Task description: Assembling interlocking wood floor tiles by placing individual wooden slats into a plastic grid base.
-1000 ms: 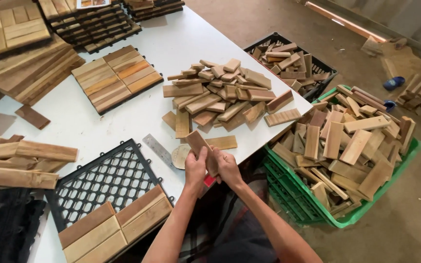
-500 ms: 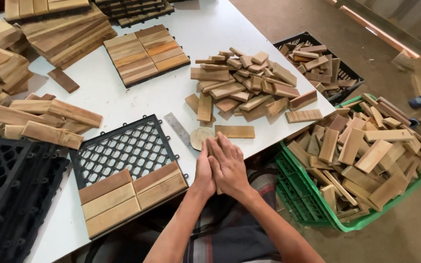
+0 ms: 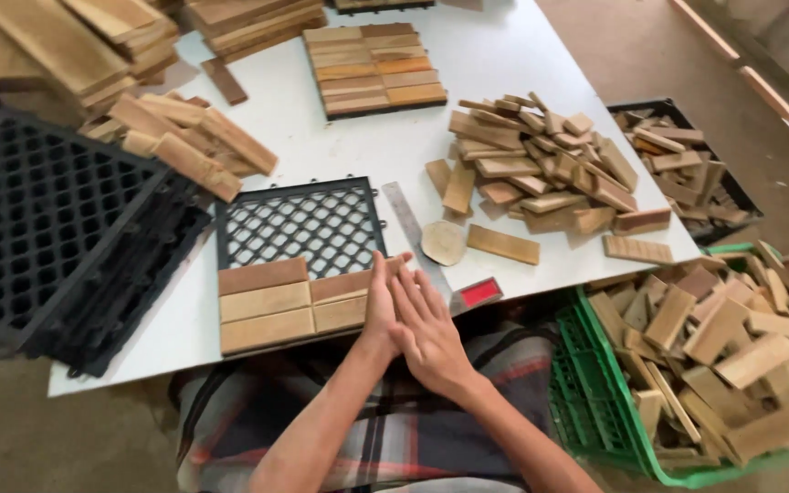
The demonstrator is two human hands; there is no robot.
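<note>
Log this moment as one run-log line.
left hand: edge-on against wooden slat | right hand: flat beside left | black grid tile: lower rows slatted | metal ruler: beside tile | table

Black grid tile (image 3: 299,224) lies flat, its near half filled with wood slats (image 3: 271,301).

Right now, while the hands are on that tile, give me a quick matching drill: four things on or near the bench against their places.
Things:
1. metal ruler
2. green crate
3. finished tile
4. black grid base

Places:
A. far side of the table
B. on the floor, holding wood offcuts
C. partly covered with slats
D. between grid and offcut pile

Pairs: 1-D, 2-B, 3-A, 4-C
</note>
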